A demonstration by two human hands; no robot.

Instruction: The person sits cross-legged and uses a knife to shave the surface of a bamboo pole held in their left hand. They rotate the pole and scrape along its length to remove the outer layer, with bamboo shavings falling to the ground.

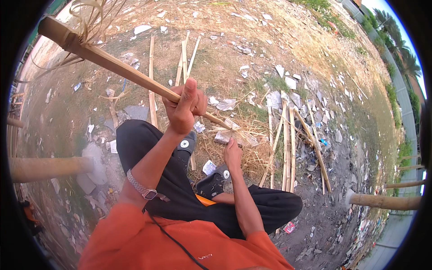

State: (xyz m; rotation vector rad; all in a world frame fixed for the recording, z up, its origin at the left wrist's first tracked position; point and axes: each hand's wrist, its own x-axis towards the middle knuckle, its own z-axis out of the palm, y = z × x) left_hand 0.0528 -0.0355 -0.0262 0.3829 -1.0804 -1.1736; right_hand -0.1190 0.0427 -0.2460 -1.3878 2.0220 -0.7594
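- Long pale tan bamboo pole (pixel 121 67): held slanting across the person's front, upper end raised to the left, lower end running down toward the feet; the slant seems to brace it against the ground.
- Left hand (pixel 183 107): clamped around the pole's middle, thumb up, apparently to steady it.
- Right hand (pixel 232 154): low near the pole's lower end, over dry straw (pixel 252 135); whether its fingers are closed I cannot tell.
- Pole surface: smooth, straw-coloured, with thin curling strips fraying at the top end.
- Split bamboo slats (pixel 288 148): lying on the littered dirt ground (pixel 342 189) to the right.
- Metal wristwatch (pixel 143 189): on the left wrist.
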